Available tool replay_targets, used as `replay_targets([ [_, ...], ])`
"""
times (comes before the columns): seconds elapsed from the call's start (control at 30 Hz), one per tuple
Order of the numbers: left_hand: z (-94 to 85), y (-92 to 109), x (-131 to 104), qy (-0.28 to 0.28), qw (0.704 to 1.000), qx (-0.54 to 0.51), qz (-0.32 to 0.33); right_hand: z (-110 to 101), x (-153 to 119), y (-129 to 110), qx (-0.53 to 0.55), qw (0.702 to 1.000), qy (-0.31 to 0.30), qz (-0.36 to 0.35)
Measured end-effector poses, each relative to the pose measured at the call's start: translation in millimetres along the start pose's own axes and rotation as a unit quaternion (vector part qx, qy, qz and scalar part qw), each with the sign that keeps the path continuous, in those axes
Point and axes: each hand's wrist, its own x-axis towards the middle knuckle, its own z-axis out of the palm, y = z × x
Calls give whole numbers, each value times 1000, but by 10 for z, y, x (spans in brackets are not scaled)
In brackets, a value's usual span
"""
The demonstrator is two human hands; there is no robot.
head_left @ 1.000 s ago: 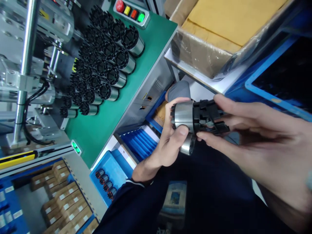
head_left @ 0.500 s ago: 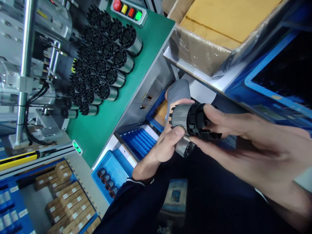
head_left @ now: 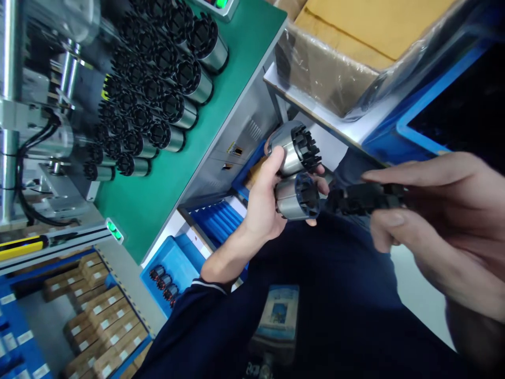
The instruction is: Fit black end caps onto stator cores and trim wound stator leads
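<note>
Two metal cylinders with black toothed ends are in my left hand [head_left: 264, 202]: the upper cylinder [head_left: 294, 150] lies between thumb and fingers, and the lower cylinder [head_left: 296, 197] rests beside it against the palm and fingers. To the right, my right hand [head_left: 437, 216] pinches a black toothed part [head_left: 366, 198] between thumb and fingers, apart from both cylinders. Motion blurs that black part. Many similar cylinders [head_left: 171, 108] stand in rows on the green worktop [head_left: 244, 47] at the upper left.
Machine posts [head_left: 13, 105] rise at the far left. Below the worktop sits a blue bin [head_left: 183, 268] with several small wound parts. Stacked cardboard boxes [head_left: 98, 316] fill the lower left. A plastic-lined carton [head_left: 323, 68] stands on a shelf at the top right.
My right hand has moved right, away from the left hand's cylinders, with the black part now separate in its fingers. The left hand's cylinders have turned their toothed ends rightward. The camera view has shifted slightly.
</note>
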Motion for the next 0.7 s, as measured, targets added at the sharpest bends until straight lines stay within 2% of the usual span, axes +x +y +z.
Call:
replay_targets([
  [0.07, -1, -33, 9, 21, 999, 12, 23, 6, 15, 58, -42, 999, -10, -26],
  [0.13, 40, -52, 14, 45, 997, 18, 52, 63, 29, 130, -73, 996, 6, -42],
  [0.33, 264, 61, 8, 59, 993, 13, 106, 350, 18, 288, 29, 997, 71, -32],
  [0.5, 365, 147, 13, 77, 994, 17, 81, 393, 7, 342, 82, 993, 73, -38],
  [0.6, 370, 146, 32, 89, 992, 28, 81, 352, -21, 388, 95, 993, 59, -29],
  [0.7, 351, 118, 24, 78, 994, 32, 72, 339, -63, 402, 77, 995, 56, -30],
])
